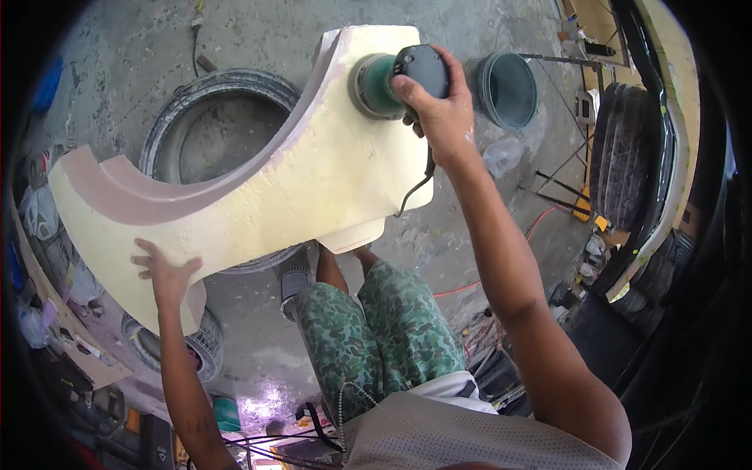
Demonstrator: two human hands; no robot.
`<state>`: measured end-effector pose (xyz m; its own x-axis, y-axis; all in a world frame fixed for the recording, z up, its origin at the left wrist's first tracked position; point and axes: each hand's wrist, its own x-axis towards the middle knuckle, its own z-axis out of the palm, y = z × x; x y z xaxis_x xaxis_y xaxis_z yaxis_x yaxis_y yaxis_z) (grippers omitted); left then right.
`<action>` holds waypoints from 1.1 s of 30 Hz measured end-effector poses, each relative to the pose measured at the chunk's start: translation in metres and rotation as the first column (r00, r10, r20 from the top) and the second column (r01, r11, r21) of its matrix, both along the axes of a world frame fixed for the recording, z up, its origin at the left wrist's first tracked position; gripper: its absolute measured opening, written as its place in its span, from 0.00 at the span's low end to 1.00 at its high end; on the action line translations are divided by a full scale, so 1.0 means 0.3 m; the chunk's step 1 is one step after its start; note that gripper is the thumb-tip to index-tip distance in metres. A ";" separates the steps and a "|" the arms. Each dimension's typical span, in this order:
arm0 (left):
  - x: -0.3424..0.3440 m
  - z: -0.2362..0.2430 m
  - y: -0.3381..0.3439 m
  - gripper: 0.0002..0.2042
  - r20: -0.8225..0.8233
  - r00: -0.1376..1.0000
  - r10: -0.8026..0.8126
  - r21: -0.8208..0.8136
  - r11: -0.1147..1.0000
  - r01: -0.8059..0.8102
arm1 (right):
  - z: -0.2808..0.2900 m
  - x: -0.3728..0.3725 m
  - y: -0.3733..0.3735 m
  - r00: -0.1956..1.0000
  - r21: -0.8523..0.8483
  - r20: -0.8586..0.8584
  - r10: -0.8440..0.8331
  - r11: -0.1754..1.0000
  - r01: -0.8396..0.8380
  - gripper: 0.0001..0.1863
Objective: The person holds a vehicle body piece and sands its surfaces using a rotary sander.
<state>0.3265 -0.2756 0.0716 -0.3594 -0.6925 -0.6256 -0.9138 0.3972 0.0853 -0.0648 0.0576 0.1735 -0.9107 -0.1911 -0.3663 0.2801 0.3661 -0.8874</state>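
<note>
A large cream-coloured car fender (235,223) with a curved wheel arch lies across the view, its inner arch edge a dusty pink-brown. My right hand (441,106) is closed around a green and black electric sander (382,86), whose round pad rests on the fender's upper right part. A dark cord hangs from the sander over the fender's edge. On the lower left end of the fender, my left hand (166,272) lies flat with its fingers spread, pressing on the surface and holding nothing.
Under the fender a large tire (160,129) lies on the grey concrete floor (423,274). A grey-blue bucket (507,90) stands right of the fender, near a clear plastic bag (502,157). Another tire (623,157) stands at the far right. An orange hose (462,290) crosses the floor.
</note>
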 end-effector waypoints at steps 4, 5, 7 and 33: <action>-0.002 0.012 0.003 0.72 -0.038 0.999 0.001 0.047 0.999 0.000 | -0.007 -0.122 -0.016 0.998 0.011 -0.049 -0.034 0.999 0.035 0.42; 0.000 0.012 0.003 0.72 -0.031 0.999 0.006 0.044 0.999 -0.004 | -0.011 -0.156 -0.026 0.996 0.027 -0.059 -0.063 0.998 0.065 0.42; 0.003 0.006 0.002 0.72 -0.056 0.998 -0.008 0.038 0.999 0.011 | -0.013 -0.217 -0.040 0.994 0.022 -0.088 -0.066 0.997 0.068 0.41; -0.018 0.023 0.021 0.72 -0.014 0.999 0.044 0.037 0.998 -0.043 | 0.006 -0.095 0.009 0.998 0.030 -0.059 0.007 1.000 -0.006 0.43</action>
<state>0.3212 -0.2693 0.0787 -0.3388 -0.6843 -0.6457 -0.9286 0.3536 0.1124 -0.0932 0.0602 0.1754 -0.9297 -0.1869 -0.3173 0.2249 0.3942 -0.8911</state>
